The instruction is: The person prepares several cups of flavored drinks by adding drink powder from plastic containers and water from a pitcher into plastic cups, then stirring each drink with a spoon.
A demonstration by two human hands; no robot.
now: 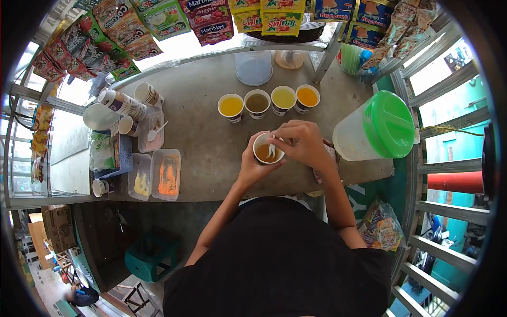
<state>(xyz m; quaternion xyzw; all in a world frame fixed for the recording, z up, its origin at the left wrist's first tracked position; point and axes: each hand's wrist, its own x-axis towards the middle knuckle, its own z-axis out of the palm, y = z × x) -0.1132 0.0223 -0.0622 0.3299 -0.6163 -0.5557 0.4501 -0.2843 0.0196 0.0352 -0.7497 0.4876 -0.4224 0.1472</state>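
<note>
My left hand (250,166) wraps around a paper cup (262,141) of brown drink, held just above the grey counter (200,142). My right hand (301,142) pinches a small white spoon (271,150) whose bowl dips into that cup. Behind the cup stands a row of several filled cups: yellow (231,106), brownish (257,102), pale yellow (283,98) and orange (307,96).
A large jug with a green lid (388,124) stands at the right. Stacked paper cups (124,104) and lidded plastic tubs (167,174) sit at the left. A clear container (253,67) is at the back. Sachet strips (211,21) hang above. Metal railing (449,174) runs along the right.
</note>
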